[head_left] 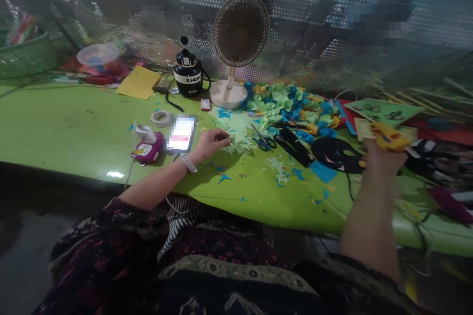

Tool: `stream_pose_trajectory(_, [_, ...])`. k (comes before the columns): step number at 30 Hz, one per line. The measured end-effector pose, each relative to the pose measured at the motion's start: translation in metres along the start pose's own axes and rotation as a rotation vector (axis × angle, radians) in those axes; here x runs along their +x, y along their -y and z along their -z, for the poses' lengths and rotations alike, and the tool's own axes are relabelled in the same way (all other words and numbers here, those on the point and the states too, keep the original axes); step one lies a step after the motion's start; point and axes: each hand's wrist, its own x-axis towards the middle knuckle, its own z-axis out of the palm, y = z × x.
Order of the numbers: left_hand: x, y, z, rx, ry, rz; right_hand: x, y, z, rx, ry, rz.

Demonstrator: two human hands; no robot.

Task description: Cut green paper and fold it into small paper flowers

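Scissors (265, 143) btwn paper cutouts (240, 127) & stapler (294, 146), fan (241, 32) behind, phone (181, 134) to L.

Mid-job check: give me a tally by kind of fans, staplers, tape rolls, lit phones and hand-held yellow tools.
Fan: 1
Black stapler: 1
White tape roll: 1
Lit phone: 1
Yellow tool, in the right hand: 1
Total: 5

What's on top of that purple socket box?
A white charger stands on the purple socket box, beside a yellow patch. The surface right under the charger is covered, so any prongs can't be seen.
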Motion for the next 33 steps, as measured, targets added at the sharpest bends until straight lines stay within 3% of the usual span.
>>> stream_pose_trajectory(2, [0.000, -0.001, 0.000, -0.049, 0.010, 0.035, -0.006, 0.015, 0.002, 0.267, 0.110, -0.121])
stream_pose_trajectory(5, [-0.001, -0.004, -0.001, -0.108, 0.016, 0.077, -0.032, 0.052, 0.004, 0.608, 0.433, -0.114])
stream_pose_trajectory(9, [-0.001, -0.004, -0.002, -0.182, 0.005, 0.134, -0.088, 0.105, -0.002, 0.654, 0.869, -0.071])
stream_pose_trajectory(12, [0.000, -0.004, -0.002, -0.186, -0.012, 0.161, -0.130, 0.127, -0.020, 0.568, 1.042, -0.042])
stream_pose_trajectory(18, [-0.002, -0.008, 0.000, -0.152, -0.035, 0.117, -0.172, 0.126, -0.050, 0.506, 1.148, 0.008])
stream_pose_trajectory(33, [-0.005, -0.011, -0.002, -0.100, -0.065, 0.045, -0.174, 0.111, -0.059, 0.446, 1.178, 0.067])
